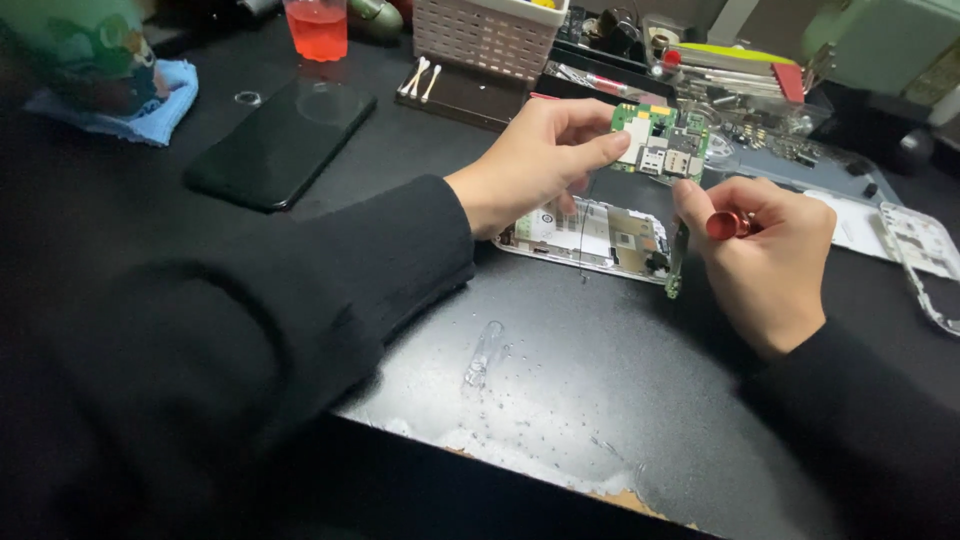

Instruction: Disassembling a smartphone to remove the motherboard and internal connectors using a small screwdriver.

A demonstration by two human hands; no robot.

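Observation:
My left hand (535,160) pinches a green circuit board (662,143) by its left edge and holds it tilted above an opened phone body (590,238) lying on the black table. A thin wire hangs from the board toward the phone. My right hand (768,258) is closed around a small red-handled tool (728,225), its thumb close to the board's lower right corner. Both arms wear black sleeves.
A black phone panel (280,143) lies at the back left, near a blue cloth (150,118) and a red cup (318,28). A white basket (488,38), cotton swabs (420,78), a parts tray (760,120) and a white phone frame (925,255) surround the work spot.

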